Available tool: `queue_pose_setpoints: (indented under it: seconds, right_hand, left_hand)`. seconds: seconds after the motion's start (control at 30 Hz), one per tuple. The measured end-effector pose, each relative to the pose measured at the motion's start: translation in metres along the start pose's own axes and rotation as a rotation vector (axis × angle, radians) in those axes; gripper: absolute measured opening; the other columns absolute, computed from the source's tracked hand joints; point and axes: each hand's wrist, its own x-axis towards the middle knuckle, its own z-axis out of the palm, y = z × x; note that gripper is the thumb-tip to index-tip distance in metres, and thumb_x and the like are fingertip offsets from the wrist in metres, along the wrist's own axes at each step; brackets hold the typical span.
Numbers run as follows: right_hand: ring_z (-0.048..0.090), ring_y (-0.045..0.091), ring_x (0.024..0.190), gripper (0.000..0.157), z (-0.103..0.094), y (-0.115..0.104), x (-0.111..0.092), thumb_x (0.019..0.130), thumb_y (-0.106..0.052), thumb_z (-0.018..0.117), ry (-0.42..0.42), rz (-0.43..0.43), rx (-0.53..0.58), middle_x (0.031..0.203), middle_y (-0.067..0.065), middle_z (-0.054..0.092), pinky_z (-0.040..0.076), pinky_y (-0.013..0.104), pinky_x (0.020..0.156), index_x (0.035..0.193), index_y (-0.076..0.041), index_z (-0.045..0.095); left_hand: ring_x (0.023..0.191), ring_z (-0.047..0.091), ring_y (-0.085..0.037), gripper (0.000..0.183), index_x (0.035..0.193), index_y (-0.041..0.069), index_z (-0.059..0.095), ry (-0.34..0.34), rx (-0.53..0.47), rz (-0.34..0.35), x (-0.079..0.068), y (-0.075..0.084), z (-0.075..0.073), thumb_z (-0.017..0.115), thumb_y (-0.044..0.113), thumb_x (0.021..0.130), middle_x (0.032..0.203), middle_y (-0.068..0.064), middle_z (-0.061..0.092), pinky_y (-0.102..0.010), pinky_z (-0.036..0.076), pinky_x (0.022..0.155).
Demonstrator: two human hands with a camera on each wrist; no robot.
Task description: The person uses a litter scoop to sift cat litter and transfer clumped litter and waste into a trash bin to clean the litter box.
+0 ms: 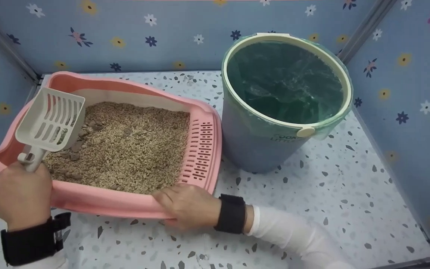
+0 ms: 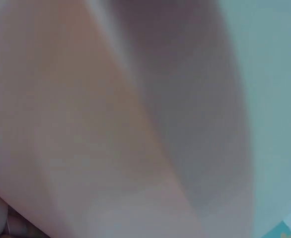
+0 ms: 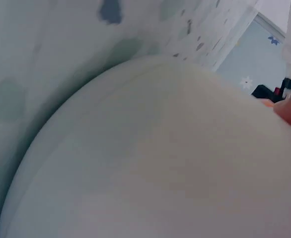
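A pink litter box (image 1: pixel 125 207) holds brown, grainy litter (image 1: pixel 133 149) with darker clumps along its left side. My left hand (image 1: pixel 19 196), at the box's front left corner, grips the handle of a pale slotted litter scoop (image 1: pixel 50 119). The scoop's head is above the left part of the box; a little green shows through its slots. My right hand (image 1: pixel 189 205) holds the front rim near the right corner, its lower fingers hidden. In the left wrist view, blurred surfaces fill most of the picture. A large, pale rounded surface (image 3: pixel 150 158) dominates the right wrist view.
Right of the box stands a tall bin (image 1: pixel 259 145) with a green liner (image 1: pixel 282 82) over its rim. Flowered panels (image 1: pixel 177 33) enclose the speckled floor (image 1: pixel 304 209) at the back and both sides. A perforated ledge (image 1: pixel 200 149) forms the box's right side.
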Motion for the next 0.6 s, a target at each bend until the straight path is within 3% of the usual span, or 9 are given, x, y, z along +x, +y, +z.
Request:
queue_pose_setpoints:
  seconds: [0.3, 0.6]
  right_hand:
    - [0.066, 0.012, 0.085, 0.063, -0.002, 0.031, -0.017, 0.08, -0.045, 0.068, 0.049, -0.075, 0.058, 0.102, 0.0, 0.066, 0.054, 0.023, 0.075, 0.124, -0.006, 0.047]
    - [0.067, 0.015, 0.089, 0.063, -0.004, 0.051, -0.023, 0.079, -0.046, 0.069, 0.053, -0.139, 0.077, 0.105, 0.004, 0.068, 0.054, 0.026, 0.078, 0.124, -0.006, 0.049]
  left_hand:
    - [0.059, 0.047, -0.046, 0.039, 0.074, -0.005, 0.052, 0.034, -0.043, -0.106, -0.027, 0.015, -0.002, 0.041, 0.029, 0.089, 0.058, -0.02, 0.043, -0.044, 0.027, 0.045]
    - [0.049, 0.042, -0.045, 0.039, 0.063, -0.001, 0.046, 0.171, -0.115, -0.088, -0.054, 0.018, -0.002, 0.044, 0.029, 0.087, 0.05, -0.017, 0.039, -0.041, 0.022, 0.041]
